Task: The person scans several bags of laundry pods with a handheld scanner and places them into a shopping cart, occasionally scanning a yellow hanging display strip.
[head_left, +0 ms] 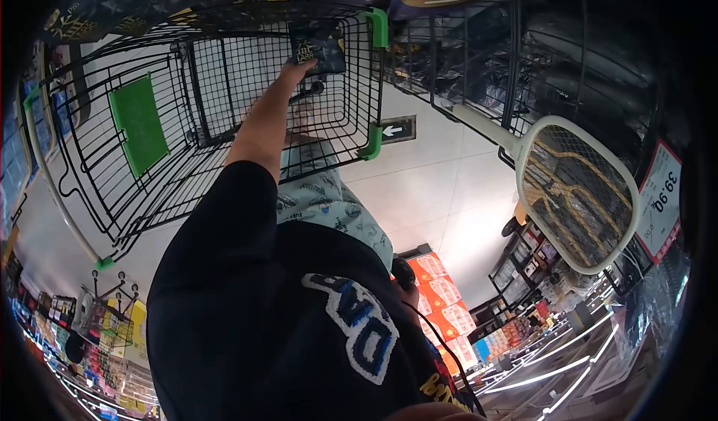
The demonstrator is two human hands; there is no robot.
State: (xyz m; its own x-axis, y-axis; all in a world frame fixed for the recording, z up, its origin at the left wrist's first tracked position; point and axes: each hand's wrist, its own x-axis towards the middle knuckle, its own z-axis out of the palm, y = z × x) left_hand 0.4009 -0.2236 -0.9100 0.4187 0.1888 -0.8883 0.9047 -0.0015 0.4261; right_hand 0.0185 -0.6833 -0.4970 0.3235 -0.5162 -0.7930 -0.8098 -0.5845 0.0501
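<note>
My left arm reaches forward into a black wire shopping cart [213,54] with green corner pieces. The fingers of my left hand [298,71] are closed on the near edge of a dark packet [325,53] with gold print, inside the far end of the cart. My right hand [410,295] is low at my side, mostly hidden by my dark shirt. Right beside it is a rounded black object [404,273], with a thin black cable running nearby.
A pale racket-shaped swatter [576,197] hangs at the right beside a price sign [662,200]. Dark bags [97,10] stand along the far side. An arrow sign [399,128] lies on the pale floor [441,174]. Orange-red boxes [441,294] are stacked to the right.
</note>
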